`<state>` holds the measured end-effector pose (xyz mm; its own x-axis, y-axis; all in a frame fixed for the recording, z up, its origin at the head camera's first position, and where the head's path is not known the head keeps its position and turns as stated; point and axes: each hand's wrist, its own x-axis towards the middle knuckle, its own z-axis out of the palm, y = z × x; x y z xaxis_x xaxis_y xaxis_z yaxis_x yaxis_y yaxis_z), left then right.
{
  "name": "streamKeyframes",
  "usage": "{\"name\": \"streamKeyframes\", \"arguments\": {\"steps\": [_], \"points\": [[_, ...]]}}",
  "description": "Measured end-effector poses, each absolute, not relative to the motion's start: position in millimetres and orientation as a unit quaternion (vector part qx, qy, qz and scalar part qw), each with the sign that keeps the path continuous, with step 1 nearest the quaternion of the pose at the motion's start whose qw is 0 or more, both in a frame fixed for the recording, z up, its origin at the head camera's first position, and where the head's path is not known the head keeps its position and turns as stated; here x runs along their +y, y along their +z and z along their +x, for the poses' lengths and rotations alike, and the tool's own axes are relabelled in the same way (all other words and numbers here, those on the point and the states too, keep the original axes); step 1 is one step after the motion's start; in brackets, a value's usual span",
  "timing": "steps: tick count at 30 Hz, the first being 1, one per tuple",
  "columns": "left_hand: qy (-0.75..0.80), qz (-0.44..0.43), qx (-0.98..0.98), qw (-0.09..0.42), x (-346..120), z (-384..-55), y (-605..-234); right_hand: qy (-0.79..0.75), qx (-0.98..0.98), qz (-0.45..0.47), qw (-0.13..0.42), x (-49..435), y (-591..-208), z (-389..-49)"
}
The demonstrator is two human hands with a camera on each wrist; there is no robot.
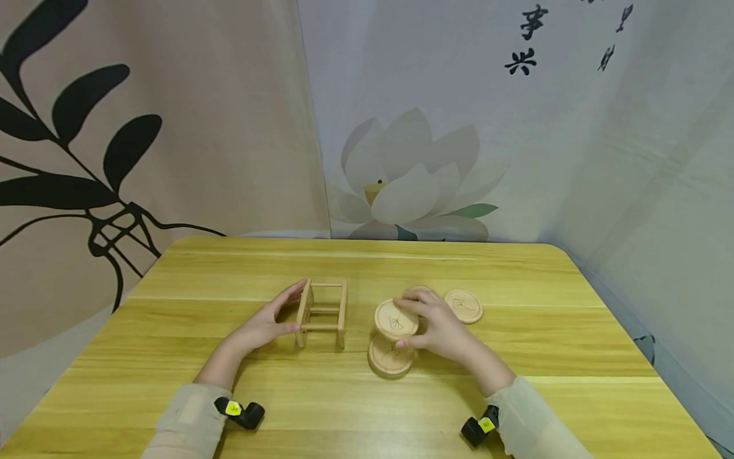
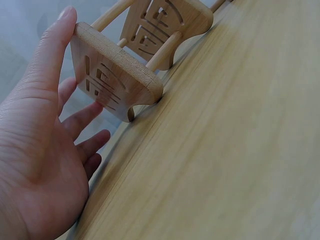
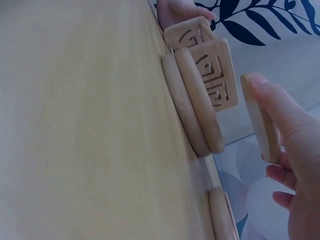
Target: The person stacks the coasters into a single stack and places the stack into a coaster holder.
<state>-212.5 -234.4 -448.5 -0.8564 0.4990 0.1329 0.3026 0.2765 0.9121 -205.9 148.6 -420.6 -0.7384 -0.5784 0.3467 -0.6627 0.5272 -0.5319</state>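
Note:
My left hand is at the left end of a wooden coaster rack, its thumb and fingers spanning the end panel. The left wrist view shows the thumb at the panel's corner and a fingertip against its cut-out face. Between the thumb and fingers of my right hand is a round wooden coaster with a line drawing on top, raised and tilted. Under it, two stacked coasters lie flat on the table, right of the rack; the held coaster partly covers them in the head view.
Behind my right hand lie another coaster and one mostly hidden coaster. Everything rests on a wood-grain table. Printed curtains hang behind its far edge.

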Motion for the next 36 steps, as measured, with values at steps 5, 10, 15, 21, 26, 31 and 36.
{"name": "streamKeyframes", "arguments": {"steps": [5, 10, 15, 21, 26, 31, 36], "points": [[0.544, 0.257, 0.794, 0.087, -234.8, -213.2, -449.2, 0.35, -0.873, 0.337, 0.051, 149.1, -423.3, -199.6], [0.543, 0.26, 0.794, 0.085, -234.0, -212.6, -448.8, 0.353, -0.878, 0.321, 0.04, 148.8, -424.3, -193.5], [0.543, 0.257, 0.795, 0.084, -232.5, -211.8, -447.8, 0.354, -0.878, 0.32, 0.041, 148.5, -425.5, -188.8], [0.54, 0.26, 0.796, 0.081, -233.8, -212.5, -448.2, 0.357, -0.875, 0.323, 0.038, 148.0, -428.2, -185.1], [0.542, 0.264, 0.794, 0.081, -234.8, -213.8, -449.1, 0.361, -0.872, 0.329, 0.04, 147.5, -430.8, -182.8], [0.54, 0.264, 0.795, 0.081, -234.9, -213.6, -449.2, 0.36, -0.873, 0.327, 0.031, 147.5, -434.5, -179.5], [0.542, 0.261, 0.795, 0.084, -234.3, -212.6, -448.2, 0.37, -0.868, 0.329, 0.019, 147.7, -437.9, -175.9]]}}
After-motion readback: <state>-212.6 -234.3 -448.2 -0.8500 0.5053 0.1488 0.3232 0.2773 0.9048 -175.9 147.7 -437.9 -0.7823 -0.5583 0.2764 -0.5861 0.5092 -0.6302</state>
